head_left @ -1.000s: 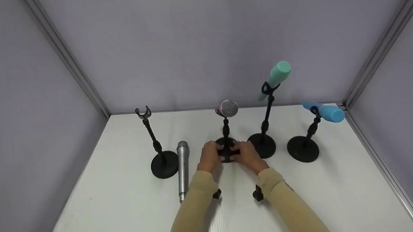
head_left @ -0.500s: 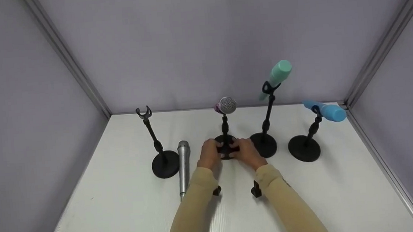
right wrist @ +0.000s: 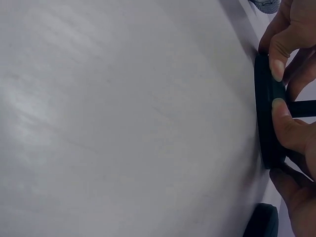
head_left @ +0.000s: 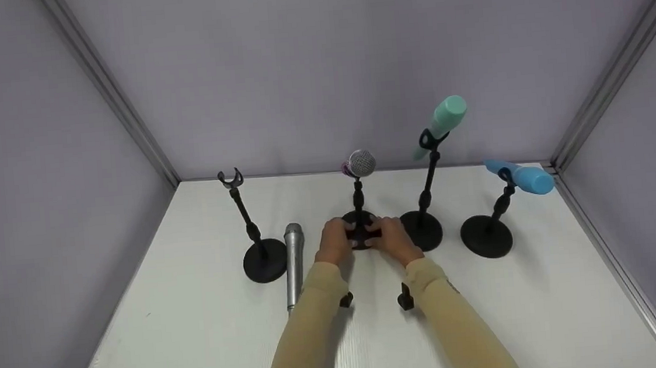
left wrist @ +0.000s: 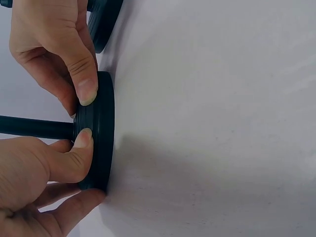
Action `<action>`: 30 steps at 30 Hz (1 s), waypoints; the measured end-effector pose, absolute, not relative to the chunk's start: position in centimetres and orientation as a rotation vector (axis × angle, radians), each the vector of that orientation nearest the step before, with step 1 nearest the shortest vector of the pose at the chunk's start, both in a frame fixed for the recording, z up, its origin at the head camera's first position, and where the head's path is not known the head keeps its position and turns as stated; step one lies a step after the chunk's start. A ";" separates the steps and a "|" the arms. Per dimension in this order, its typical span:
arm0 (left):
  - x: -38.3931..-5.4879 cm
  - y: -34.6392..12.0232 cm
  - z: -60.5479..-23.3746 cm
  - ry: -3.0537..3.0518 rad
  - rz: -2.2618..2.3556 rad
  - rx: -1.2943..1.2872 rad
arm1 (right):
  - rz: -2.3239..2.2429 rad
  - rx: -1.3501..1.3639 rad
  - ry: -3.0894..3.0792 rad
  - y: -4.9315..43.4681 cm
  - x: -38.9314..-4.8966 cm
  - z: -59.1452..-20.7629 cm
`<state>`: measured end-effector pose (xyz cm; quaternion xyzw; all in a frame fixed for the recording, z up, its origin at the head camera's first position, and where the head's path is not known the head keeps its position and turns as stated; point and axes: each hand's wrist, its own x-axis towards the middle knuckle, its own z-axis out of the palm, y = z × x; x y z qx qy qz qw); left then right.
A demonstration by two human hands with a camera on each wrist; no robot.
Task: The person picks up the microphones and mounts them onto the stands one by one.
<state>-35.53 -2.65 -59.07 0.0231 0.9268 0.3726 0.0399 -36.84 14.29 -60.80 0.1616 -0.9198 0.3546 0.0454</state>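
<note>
My left hand [head_left: 334,242] and right hand [head_left: 396,242] grip opposite sides of the round black base of a short microphone stand [head_left: 358,198]. A microphone with a silver mesh head [head_left: 361,163] and a purplish body rests in its clip, head towards me. In the left wrist view, both thumbs press on the top of the stand's base [left wrist: 104,128], and fingers of the left hand [left wrist: 59,173] curl at its rim. The right wrist view shows the base [right wrist: 266,118] upright on the table, the right hand [right wrist: 296,148] pinching its edge.
Left of my hands, a silver microphone [head_left: 294,262] lies beside a stand [head_left: 253,232] with a vacant clip. Close on the right stands a taller stand [head_left: 424,198] with a teal microphone [head_left: 449,115]. Farther right, another stand [head_left: 486,236] carries a blue microphone [head_left: 529,180]. Walls enclose the white table [head_left: 199,334].
Both hands have slid the gripped stand a little away from me, towards the back wall, with its microphone. The other stands keep their places, apart from a slight shift of the view.
</note>
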 end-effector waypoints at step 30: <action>-36.1 -3.1 -60.1 2.609 1.527 -0.027 | 1.052 0.496 -2.779 13.4 -36.9 -61.9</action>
